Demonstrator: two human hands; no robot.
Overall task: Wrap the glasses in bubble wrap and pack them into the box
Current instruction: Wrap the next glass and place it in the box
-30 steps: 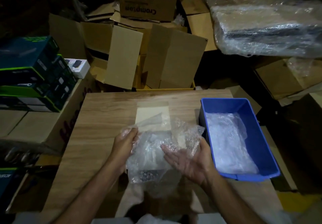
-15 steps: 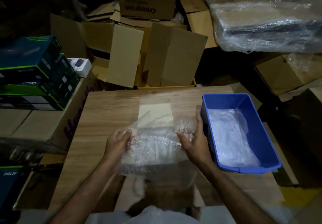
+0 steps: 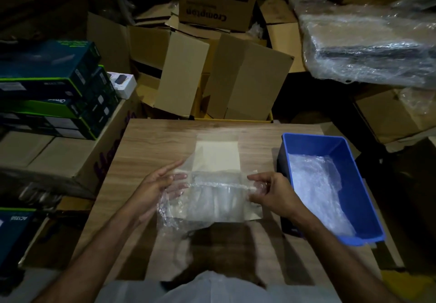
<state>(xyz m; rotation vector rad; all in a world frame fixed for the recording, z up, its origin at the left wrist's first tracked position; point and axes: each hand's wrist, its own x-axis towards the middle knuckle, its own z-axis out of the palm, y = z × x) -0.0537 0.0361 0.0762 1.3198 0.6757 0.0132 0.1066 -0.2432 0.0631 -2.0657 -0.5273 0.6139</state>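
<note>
Mid-frame, above the wooden table (image 3: 146, 142): bubble wrap bundle (image 3: 207, 199) held between both hands, glasses presumably inside but not discernible. Left hand (image 3: 158, 184) with straight, spread fingers against the left end, seemingly steadying; right hand (image 3: 271, 192) pinching the right end, likely keeping the fold closed. Blue box (image 3: 349, 161) just right, bubble-lined, ready for packing.

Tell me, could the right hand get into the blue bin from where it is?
Probably yes. The right hand is beside the open blue bin with nothing between, though it is pinching the bubble wrap.
</note>
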